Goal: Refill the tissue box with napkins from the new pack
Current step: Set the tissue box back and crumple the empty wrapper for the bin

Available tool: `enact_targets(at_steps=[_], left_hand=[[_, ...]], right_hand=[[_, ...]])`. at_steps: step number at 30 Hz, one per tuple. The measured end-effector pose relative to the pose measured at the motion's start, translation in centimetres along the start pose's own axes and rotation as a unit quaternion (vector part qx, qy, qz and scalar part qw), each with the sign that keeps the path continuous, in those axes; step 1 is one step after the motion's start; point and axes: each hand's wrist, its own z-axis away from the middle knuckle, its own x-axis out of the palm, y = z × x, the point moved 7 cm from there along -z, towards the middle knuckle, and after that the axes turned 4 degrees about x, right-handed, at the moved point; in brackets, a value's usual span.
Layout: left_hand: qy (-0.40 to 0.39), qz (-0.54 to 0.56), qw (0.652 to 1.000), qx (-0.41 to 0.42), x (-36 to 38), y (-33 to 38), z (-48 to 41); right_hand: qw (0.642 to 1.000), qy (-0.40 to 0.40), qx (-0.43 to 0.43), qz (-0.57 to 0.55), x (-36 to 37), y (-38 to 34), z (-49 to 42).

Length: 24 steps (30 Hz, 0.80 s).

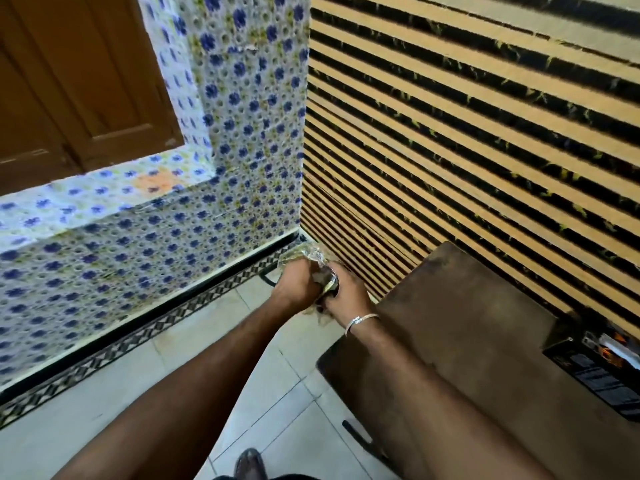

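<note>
Both my arms are stretched out toward the room's corner. My left hand and my right hand are closed together on a crumpled clear plastic wrapper, which bulges above and between the fingers. Whether napkins are inside it is hidden by my hands. A thin silver bracelet sits on my right wrist. A dark box with an open slot in its top stands on the brown table at the right edge; something white and orange shows in the slot.
A brown wooden table fills the lower right, against a striped black-and-tan wall. A blue-flowered tiled wall and a wooden door lie to the left. Pale floor tiles are below; my shoe shows at the bottom.
</note>
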Motion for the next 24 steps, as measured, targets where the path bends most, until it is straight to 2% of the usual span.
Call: enact_targets(at_steps=[5,10,14,18,24], left_hand=[[-0.02,0.011,1.0,-0.007,-2.5,-4.4,-1.6],[-0.088,-0.009,0.996,0.023,-2.1,-6.5,-4.9],[-0.139,-0.007,0.989,0.058,-0.1,-7.7,-9.0],[-0.188,-0.016,0.981,0.053,2.6,-9.2,-13.8],[-0.281,-0.007,0.959,0.037,8.8,-12.6,-21.7]], right_hand=[[0.999,0.01,0.014,-0.029,3.3,-3.0,-1.8],[0.998,0.017,0.043,-0.04,4.4,-2.4,-4.9],[0.994,0.04,0.082,-0.064,4.8,0.0,-8.6],[0.988,0.047,0.118,-0.085,5.7,2.7,-13.0],[0.969,0.017,0.203,-0.14,8.6,8.6,-20.5]])
